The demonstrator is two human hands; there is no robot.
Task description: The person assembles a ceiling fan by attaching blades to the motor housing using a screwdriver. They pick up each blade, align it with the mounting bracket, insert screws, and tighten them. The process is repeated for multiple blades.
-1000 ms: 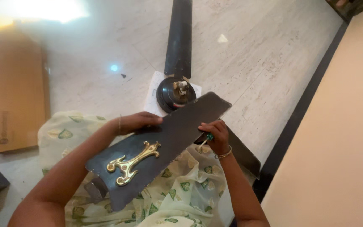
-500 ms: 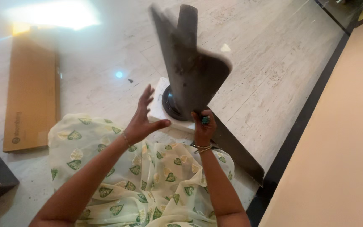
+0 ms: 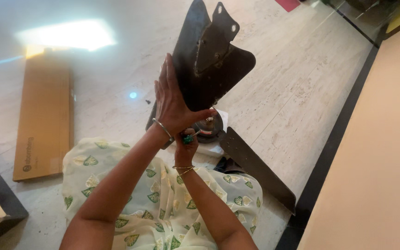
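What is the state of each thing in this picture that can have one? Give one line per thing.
Fan blade: raised, tilted up on end, metal bracket facing the camera.
Left hand: open, palm flat against the fan blade.
Right hand: closed around a green-handled tool.
Fan motor: resting on the floor.
Second blade: lying flat on the floor.
Cardboard box: closed, lying flat.

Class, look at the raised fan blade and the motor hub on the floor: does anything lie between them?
Yes. The right hand sits just below the fan blade, in front of the motor hub. The left hand presses flat on the blade's side, out of that path.
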